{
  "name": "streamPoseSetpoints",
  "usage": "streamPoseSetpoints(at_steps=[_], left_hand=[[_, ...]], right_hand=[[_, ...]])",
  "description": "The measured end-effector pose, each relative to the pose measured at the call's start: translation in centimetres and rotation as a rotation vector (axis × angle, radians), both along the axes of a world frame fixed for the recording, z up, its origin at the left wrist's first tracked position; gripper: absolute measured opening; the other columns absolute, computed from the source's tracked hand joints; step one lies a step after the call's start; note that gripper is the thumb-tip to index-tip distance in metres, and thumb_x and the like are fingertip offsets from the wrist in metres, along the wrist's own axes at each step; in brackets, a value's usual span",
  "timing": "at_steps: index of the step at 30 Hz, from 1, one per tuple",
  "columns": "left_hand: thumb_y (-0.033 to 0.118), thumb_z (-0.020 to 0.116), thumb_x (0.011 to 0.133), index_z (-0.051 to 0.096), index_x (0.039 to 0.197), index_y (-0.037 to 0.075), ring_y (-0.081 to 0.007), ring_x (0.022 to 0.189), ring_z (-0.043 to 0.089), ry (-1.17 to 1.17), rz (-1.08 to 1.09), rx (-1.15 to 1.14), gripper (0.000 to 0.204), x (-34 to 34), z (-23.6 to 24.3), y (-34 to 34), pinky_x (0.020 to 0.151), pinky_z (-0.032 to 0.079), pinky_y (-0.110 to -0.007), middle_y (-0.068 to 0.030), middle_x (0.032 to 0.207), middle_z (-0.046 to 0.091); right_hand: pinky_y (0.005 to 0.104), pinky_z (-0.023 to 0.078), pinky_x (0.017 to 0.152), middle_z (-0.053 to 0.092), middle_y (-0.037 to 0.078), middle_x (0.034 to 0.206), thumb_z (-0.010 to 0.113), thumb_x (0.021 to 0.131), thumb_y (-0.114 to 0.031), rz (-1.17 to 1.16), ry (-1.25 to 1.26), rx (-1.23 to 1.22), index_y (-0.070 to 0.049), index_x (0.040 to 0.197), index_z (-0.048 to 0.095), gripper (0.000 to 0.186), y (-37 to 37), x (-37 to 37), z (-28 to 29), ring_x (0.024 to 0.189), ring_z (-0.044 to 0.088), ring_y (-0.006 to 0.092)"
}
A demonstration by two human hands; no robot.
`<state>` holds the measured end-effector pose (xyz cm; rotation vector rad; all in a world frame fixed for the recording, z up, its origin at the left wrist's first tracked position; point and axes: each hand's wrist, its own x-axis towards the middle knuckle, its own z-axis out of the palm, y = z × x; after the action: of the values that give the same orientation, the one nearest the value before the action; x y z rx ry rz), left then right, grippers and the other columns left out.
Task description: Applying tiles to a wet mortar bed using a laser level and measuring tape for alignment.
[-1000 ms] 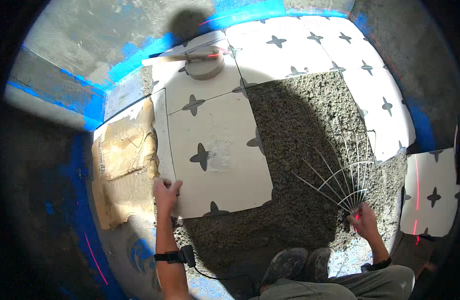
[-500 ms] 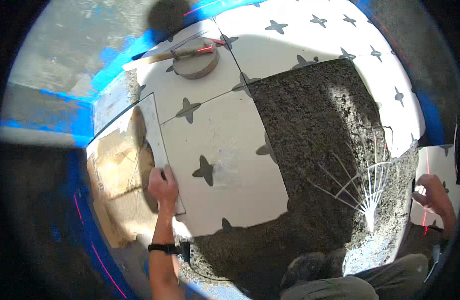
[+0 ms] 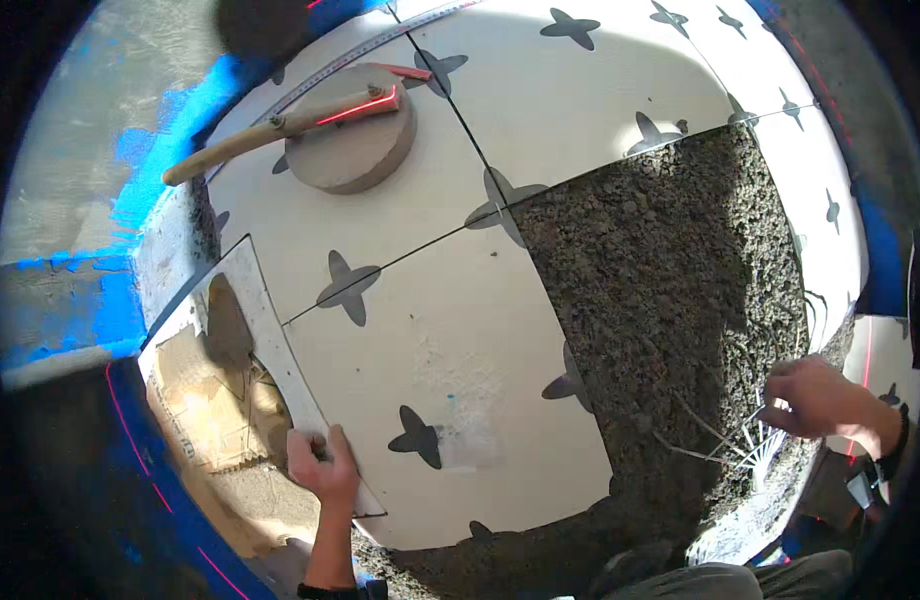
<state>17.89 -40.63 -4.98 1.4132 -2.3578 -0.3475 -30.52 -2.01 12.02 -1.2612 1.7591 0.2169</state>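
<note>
The left hand presses flat, fingers spread, on the cut tile strip edging the white tile; beyond that tile's far edge, the right hand pinches a wire rake over bare mortar.

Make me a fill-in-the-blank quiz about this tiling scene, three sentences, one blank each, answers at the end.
1. The left hand presses on a narrow white cut tile strip at the ____ edge of the tiled floor.
2. The round wooden mallet lies on a white tile with dark ____-shaped marks.
3. The right hand touches thin metal ____ on the grey mortar bed.

Answers: left; cross; wires
</note>
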Motion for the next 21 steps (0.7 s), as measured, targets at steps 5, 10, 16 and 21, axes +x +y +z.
streamPoseSetpoints(at_steps=[5,10,16,21], left_hand=[[0.013,0.078,0.085,0.042,0.078,0.006,-0.0239,0.059,0.039,0.044,-0.029,0.036,0.037,-0.1,0.3,0.0,0.054,0.033,-0.038,-0.0071,0.073,0.041],[0.011,0.075,0.087,0.044,0.079,0.005,-0.0232,0.060,0.041,0.045,-0.030,0.061,0.033,-0.1,0.3,-0.1,0.054,0.033,-0.037,-0.0077,0.074,0.042],[0.014,0.073,0.090,0.047,0.079,0.004,-0.0293,0.063,0.046,0.049,-0.052,0.047,0.029,-0.1,0.2,-0.1,0.057,0.037,-0.041,-0.0101,0.074,0.045],[0.014,0.074,0.087,0.050,0.077,0.005,-0.0366,0.064,0.050,0.008,-0.100,-0.054,0.027,-0.4,0.7,-0.4,0.059,0.040,-0.046,-0.0140,0.074,0.049]], right_hand=[[0.0516,0.054,0.066,0.065,0.014,0.084,0.071,0.095,-0.028,-0.058,-0.016,-0.053,-0.005,0.088,0.068,0.024,-4.3,0.2,-1.1,0.077,0.068,0.0380],[0.0520,0.055,0.066,0.063,0.014,0.084,0.069,0.097,-0.031,0.057,-0.056,-0.147,-0.005,0.086,0.064,0.028,-8.3,1.7,-3.1,0.075,0.068,0.0387],[0.0528,0.056,0.069,0.064,0.015,0.084,0.068,0.097,-0.028,0.057,-0.130,-0.220,-0.006,0.086,0.063,0.026,-12.0,3.0,-4.1,0.078,0.068,0.0406],[0.0516,0.055,0.074,0.065,0.016,0.084,0.069,0.094,-0.021,-0.072,-0.128,-0.517,-0.004,0.090,0.066,0.018,-19.2,3.2,-3.9,0.080,0.068,0.0398]])
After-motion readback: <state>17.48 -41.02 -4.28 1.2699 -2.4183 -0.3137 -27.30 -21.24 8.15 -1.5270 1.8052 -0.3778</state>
